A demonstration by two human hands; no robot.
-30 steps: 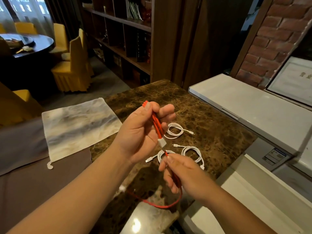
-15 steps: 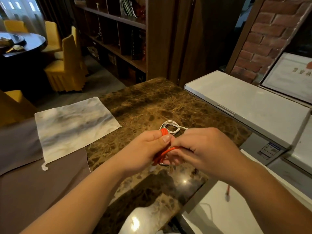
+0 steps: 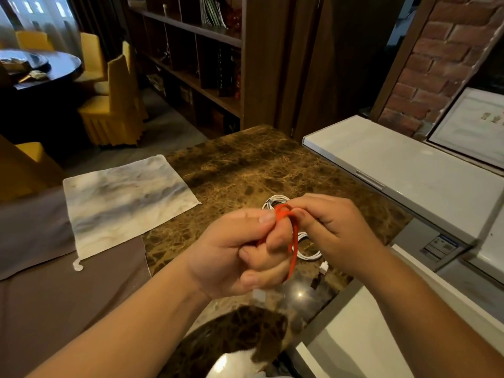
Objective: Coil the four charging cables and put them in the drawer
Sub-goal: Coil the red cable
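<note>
A red charging cable (image 3: 293,241) is looped around the fingers of my left hand (image 3: 240,255), which is closed on it above the brown marble counter (image 3: 240,165). My right hand (image 3: 327,227) pinches the cable's top loop right beside the left thumb. A white plug end (image 3: 259,294) of the cable shows under my left hand. Behind and under my hands lie coiled white cables: one (image 3: 272,201) past the fingers, another (image 3: 309,249) lower right with a white plug (image 3: 323,267). The open white drawer (image 3: 362,317) is at the lower right.
A grey-white cloth (image 3: 125,197) lies on the left, partly over a brown cover (image 3: 54,296). A white cabinet top (image 3: 409,170) runs along the right beside a brick wall. Shelves, yellow chairs and a dark round table stand beyond the counter.
My right hand rose from below and met the left, wrapping the hanging red cable into loops. The slack that hung over the drawer is now drawn up around my left fingers.
</note>
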